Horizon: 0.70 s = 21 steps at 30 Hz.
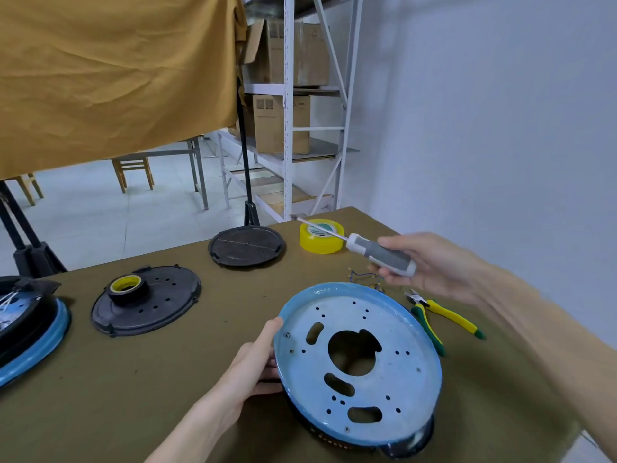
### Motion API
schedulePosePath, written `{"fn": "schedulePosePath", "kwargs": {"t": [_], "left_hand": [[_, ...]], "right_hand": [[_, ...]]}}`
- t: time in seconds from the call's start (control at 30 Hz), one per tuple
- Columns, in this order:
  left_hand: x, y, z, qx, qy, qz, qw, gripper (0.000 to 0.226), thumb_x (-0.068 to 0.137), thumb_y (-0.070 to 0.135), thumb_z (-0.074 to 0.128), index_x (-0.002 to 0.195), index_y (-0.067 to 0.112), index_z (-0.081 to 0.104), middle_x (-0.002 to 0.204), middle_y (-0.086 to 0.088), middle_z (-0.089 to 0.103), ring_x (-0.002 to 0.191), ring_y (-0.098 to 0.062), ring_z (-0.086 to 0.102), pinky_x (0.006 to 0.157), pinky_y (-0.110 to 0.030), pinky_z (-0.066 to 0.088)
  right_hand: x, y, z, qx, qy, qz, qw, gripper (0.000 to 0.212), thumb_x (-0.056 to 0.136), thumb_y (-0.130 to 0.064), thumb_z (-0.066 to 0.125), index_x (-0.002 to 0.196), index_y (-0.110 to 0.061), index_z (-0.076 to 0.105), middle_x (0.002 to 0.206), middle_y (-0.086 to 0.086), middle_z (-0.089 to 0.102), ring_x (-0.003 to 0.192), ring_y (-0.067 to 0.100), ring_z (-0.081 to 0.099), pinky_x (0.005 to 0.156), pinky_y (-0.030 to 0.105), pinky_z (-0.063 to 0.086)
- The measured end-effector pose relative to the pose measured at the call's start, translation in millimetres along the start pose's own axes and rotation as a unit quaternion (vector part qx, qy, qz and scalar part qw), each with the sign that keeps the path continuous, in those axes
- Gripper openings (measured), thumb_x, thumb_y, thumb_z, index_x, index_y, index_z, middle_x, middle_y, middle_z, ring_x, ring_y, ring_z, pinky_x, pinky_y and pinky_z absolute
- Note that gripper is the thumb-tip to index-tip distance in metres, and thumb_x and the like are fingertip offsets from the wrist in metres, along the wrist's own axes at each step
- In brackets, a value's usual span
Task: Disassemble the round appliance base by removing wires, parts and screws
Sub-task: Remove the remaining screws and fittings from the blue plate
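Observation:
The round appliance base point(400, 372) lies near the table's front, a pale metal plate with a blue rim, a large centre hole and several slots and small holes. My left hand point(253, 365) grips its left rim, thumb on top. My right hand point(430, 262) holds a grey and white screwdriver point(377, 250) above the table behind the base, its shaft pointing up and left. Loose wires and small brass parts point(365, 279) lie just beyond the base. One screw point(286, 335) sits in the plate near my left thumb.
Yellow and green pliers point(440, 315) lie right of the base. A yellow tape roll point(321, 236) and a black round cover point(246, 245) sit at the back. Another black cover point(157, 302) carries a black tape roll point(128, 289). A second blue-rimmed unit point(30, 332) is at the left edge.

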State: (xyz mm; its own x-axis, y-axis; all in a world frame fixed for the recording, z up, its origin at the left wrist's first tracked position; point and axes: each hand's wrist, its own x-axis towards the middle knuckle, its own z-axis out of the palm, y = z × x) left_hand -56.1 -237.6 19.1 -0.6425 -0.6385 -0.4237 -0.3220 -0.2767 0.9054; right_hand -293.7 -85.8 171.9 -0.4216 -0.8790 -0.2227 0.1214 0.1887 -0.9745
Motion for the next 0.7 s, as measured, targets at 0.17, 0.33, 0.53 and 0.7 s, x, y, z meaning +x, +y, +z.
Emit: {"fn": "schedulePosePath", "kwargs": {"t": [0.17,0.33,0.53,0.7], "left_hand": [[-2,3,1,0.012,-0.028,0.001,1.0,0.052,0.083,0.062,0.063,0.108,0.019,0.08,0.103,-0.009,0.081,0.094,-0.028,0.076,0.097,-0.043,0.06],[-3,3,-1,-0.013,-0.044,0.005,0.999,0.039,0.078,0.033,0.068,0.11,0.011,0.077,0.103,-0.013,0.08,0.081,-0.024,0.072,0.084,-0.042,0.059],[0,1,0,-0.002,-0.025,0.012,1.0,0.028,0.097,0.029,0.057,0.109,0.012,0.076,0.103,-0.015,0.08,0.082,-0.025,0.071,0.082,-0.041,0.059],[4,0,-1,-0.002,-0.036,0.011,0.999,0.029,0.098,0.024,0.055,0.11,0.01,0.076,0.106,-0.015,0.08,0.089,-0.028,0.07,0.079,-0.038,0.06]], "right_hand": [[-5,69,-19,0.14,-0.093,0.068,0.984,0.033,0.086,-0.02,0.058,0.113,0.0,0.056,0.081,0.021,0.055,0.06,0.024,0.043,0.058,0.03,0.042],[-5,94,-42,-0.129,0.218,-0.061,0.966,0.04,0.076,-0.043,0.048,0.087,-0.006,0.06,0.063,0.003,0.06,0.054,0.018,0.045,0.054,0.031,0.035],[5,161,-82,-0.506,0.339,-0.046,0.792,0.02,0.1,-0.031,0.047,0.116,-0.02,0.054,0.098,-0.002,0.064,0.091,0.025,0.057,0.064,0.035,0.038],[11,174,-97,-0.533,0.336,-0.005,0.777,0.032,0.095,-0.022,0.056,0.126,-0.014,0.056,0.116,0.011,0.059,0.107,0.032,0.053,0.085,0.038,0.043]]}}
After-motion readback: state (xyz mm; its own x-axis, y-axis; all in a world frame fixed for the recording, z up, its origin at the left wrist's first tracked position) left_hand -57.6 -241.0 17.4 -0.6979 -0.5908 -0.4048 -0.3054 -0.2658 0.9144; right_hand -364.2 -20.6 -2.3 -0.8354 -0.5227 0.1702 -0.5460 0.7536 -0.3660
